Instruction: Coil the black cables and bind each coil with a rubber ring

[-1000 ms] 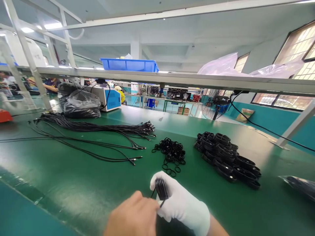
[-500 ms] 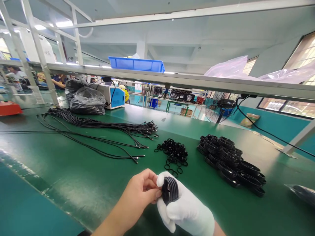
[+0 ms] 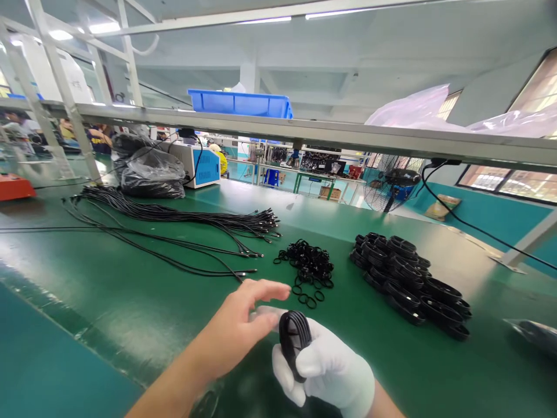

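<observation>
The right hand (image 3: 335,371), in a white glove, is clamped on a coil of black cable (image 3: 301,328), its thumb on the near side and its fingers curled round beneath. The coil stands on edge above the near middle of the green table (image 3: 152,313), its loops packed side by side. The left hand (image 3: 237,325), bare, is just to the left of the coil with thumb and fingers apart; its thumb points at the gloved fingertips, and whether the two touch cannot be told. Just beyond the hands lies a heap of small black rings (image 3: 310,258), with a few single ones scattered at its near side. To the right of the rings sits a pile of coiled cables (image 3: 404,273), stacked several deep. On the left, a long bundle of straight cables (image 3: 174,213) stretches across the table, its plug ends toward the rings, and a few loose cables (image 3: 174,264) lie on its near side. At the far left a dark plastic bag (image 3: 152,174) rests beside a blue and white machine (image 3: 206,168), and an orange box (image 3: 15,187) is near the left edge. Above, a shelf (image 3: 322,129) carries a blue tray (image 3: 243,105) and, to the right, a pale plastic bag (image 3: 413,107).
</observation>
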Tool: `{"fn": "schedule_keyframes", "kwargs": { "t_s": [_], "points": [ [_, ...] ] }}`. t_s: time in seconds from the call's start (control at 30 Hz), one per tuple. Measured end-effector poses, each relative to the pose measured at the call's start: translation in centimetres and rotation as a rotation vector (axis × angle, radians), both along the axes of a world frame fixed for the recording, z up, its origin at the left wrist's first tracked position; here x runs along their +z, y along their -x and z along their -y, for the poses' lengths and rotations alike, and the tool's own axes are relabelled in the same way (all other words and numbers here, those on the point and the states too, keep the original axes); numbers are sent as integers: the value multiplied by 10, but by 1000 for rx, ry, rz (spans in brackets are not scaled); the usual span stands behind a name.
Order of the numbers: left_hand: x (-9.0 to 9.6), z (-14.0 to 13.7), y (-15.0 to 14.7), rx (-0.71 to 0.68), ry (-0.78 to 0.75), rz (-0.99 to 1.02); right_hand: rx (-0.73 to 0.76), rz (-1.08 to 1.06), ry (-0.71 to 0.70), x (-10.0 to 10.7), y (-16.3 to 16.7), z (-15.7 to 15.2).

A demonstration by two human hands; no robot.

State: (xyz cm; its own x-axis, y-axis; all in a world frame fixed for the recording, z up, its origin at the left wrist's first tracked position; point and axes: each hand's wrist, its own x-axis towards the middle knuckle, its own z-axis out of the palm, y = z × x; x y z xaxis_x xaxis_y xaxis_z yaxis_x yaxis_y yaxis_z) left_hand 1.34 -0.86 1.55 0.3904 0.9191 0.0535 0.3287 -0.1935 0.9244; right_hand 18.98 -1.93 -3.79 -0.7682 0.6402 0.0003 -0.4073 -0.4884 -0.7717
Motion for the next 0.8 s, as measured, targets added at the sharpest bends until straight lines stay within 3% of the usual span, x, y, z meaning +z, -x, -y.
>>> {"fn": "schedule_keyframes", "kwargs": {
  "t_s": [0.07,0.17,0.27,0.37,0.43,0.6,0.8],
  "points": [
    [6,-6,-1,-114,37,-51,38,-38,40,-2,2,2],
    [7,-18,-3,-160,127,-56,-22,-67,114,-1,8,4],
    [-3,-29,-5,-115,235,-16,-219,-2,75,2,18,2],
    [-17,-34,-10,-6,292,4,-437,259,-75,1,24,-3],
    [-23,-32,-12,68,284,23,-503,375,-92,0,24,-5],
    [-25,-16,-10,123,304,120,-417,233,-28,-1,15,-4],
    [-35,0,-14,83,392,196,-404,300,-64,-1,20,-5]
  ]
}}
